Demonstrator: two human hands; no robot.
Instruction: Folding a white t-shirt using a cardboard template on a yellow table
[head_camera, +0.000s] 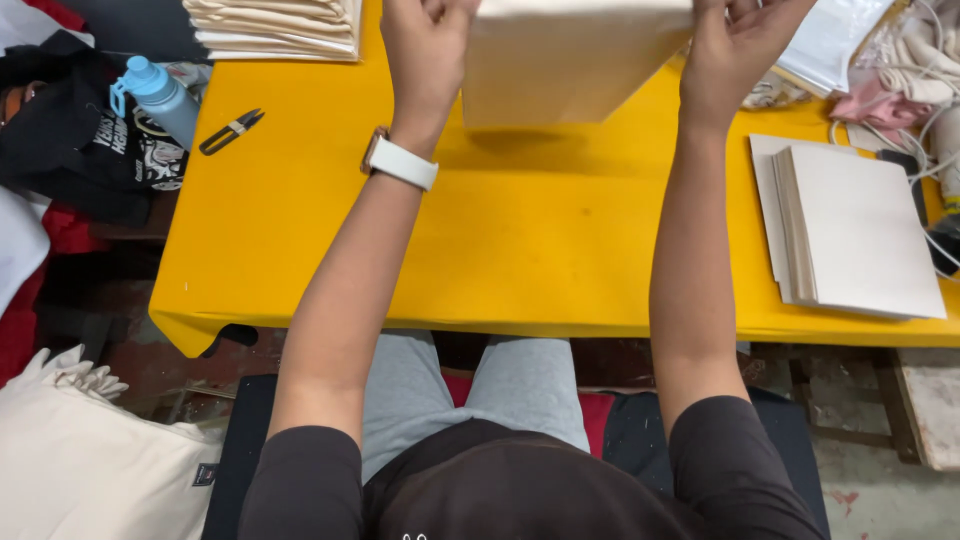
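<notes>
Both my hands hold up a folded cream fabric piece (560, 60) above the far part of the yellow table (500, 240). My left hand (425, 45) grips its left edge, and a white watch band circles that wrist. My right hand (735, 45) grips its right edge. The fabric hangs lifted off the table and casts a shadow below it. My fingertips run past the top of the view.
A stack of cream folded fabric (850, 225) lies at the table's right. Another cream stack (280, 25) sits far left. Small black snips (230, 130) lie near a blue bottle (160, 95). Cream bags (80, 460) rest on the floor at left.
</notes>
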